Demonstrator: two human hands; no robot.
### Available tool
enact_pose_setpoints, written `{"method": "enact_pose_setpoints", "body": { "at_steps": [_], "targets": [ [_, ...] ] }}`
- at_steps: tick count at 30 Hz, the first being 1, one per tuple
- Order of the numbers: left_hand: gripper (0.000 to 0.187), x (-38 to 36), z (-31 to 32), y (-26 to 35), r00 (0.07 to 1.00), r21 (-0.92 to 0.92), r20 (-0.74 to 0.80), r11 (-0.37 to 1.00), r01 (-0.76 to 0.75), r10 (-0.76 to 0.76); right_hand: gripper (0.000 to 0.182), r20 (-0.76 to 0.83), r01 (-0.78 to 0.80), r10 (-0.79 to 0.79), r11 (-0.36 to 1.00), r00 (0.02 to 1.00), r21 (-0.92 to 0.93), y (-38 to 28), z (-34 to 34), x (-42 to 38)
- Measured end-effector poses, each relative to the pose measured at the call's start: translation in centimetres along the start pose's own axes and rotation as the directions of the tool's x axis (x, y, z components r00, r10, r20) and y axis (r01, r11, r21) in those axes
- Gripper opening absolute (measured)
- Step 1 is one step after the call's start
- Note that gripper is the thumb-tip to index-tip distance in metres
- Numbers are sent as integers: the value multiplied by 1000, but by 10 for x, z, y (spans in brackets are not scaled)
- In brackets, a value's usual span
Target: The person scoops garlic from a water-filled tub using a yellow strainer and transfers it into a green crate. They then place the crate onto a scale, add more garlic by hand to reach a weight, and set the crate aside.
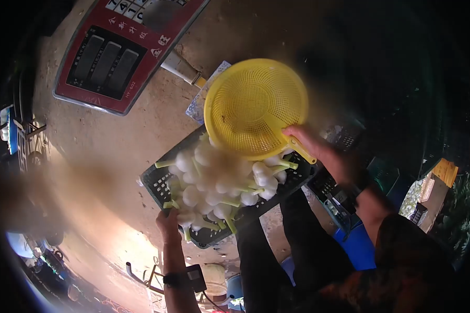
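My right hand (304, 140) is closed round the handle of a yellow plastic strainer (253, 104), its bowl over the far edge of a dark crate (209, 239). The strainer's bowl holds nothing. White garlic bulbs with pale green stems (214, 182) fill the crate, and some stems stick out over its near edge. At the crate's left side, my left hand (168, 224) has its fingers wrapped over the rim, next to a cut stem. A blurry patch in the picture partly veils the bulbs below the strainer.
A red scale display (107, 62) with a keypad stands at the upper left, joined by a pole to the speckled platform (196, 108) behind the crate. At the right are another dark crate (326, 182) and a blue container (357, 248). My legs are just below the garlic crate.
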State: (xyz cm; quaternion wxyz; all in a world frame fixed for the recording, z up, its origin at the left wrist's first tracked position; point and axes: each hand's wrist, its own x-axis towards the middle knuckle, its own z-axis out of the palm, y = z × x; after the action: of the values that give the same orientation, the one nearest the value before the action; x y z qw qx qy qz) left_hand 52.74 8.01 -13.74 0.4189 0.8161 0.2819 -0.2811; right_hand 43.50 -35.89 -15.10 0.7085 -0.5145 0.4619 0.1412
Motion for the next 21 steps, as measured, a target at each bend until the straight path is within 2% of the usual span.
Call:
{"method": "enact_pose_setpoints", "body": {
  "at_steps": [2, 4, 6, 8, 10, 11, 12, 13, 14, 15, 16, 17, 18, 19, 20, 21],
  "targets": [
    [22, 24, 35, -4, 1000, -84, 9, 996, 27, -27, 33, 15, 99, -98, 987, 995, -130, -31, -4, 30],
    [22, 35, 55, -4, 997, -115, 33, 991, 75, -72, 36, 7, 89, -91, 953, 996, -289, -61, -4, 38],
    [22, 55, 87, -7, 997, -211, 45, 974, 77, -69, 38, 40, 117, -110, 956, 993, -270, -63, -17, 81],
    [23, 78, 117, -17, 999, -181, 22, 983, 42, -39, 39, 73, 85, -78, 991, 994, -99, -57, -33, 132],
    [25, 78, 120, -18, 995, -157, 75, 985, 72, -61, 39, 69, 94, -82, 977, 994, -194, -58, -35, 138],
    [28, 93, 122, -36, 998, -170, 62, 985, 29, -19, 39, 101, 101, -93, 992, 991, -81, -43, -41, 161],
    [32, 119, 112, -70, 973, -142, 121, 974, -179, 196, 37, -19, 87, -93, 979, 996, -183, -58, -28, 143],
    [35, 86, 120, -20, 979, -101, 189, 993, -54, 72, 35, -19, 162, -170, 966, 985, -203, -54, -28, 148],
    [40, 73, 124, -5, 976, -121, 210, 990, 77, -51, 34, -58, 166, -190, 945, 980, -281, -54, -29, 136],
    [44, 89, 101, -36, 969, -22, 243, 999, -46, 50, 33, -153, 304, -401, 849, 903, -433, -48, -22, 124],
    [47, 77, 92, -24, 962, 52, 258, 996, 73, -84, 32, -199, 402, -604, 705, 771, -584, -44, -18, 106],
    [51, 61, 89, -7, 988, 187, 96, 977, 100, -120, 30, -227, 481, -748, 596, 623, -644, -29, -9, 87],
    [55, 38, 83, 3, 993, 209, 121, 978, -14, -12, 28, -231, 538, -865, 464, 445, -704, -21, -4, 62],
    [58, 16, 79, 14, 984, 224, 147, 966, -131, 100, 28, -276, 489, -637, 747, 720, -451, -27, 1, 21],
    [64, -25, 83, 38, 962, 137, 240, 976, -170, 134, 28, -204, 327, -357, 930, 912, -164, -35, 4, -22],
    [75, -60, 91, 53, 888, -31, 427, 985, -173, 169, 31, -61, 158, -160, 987, 985, -32, -36, 4, -50]
  ]
}}
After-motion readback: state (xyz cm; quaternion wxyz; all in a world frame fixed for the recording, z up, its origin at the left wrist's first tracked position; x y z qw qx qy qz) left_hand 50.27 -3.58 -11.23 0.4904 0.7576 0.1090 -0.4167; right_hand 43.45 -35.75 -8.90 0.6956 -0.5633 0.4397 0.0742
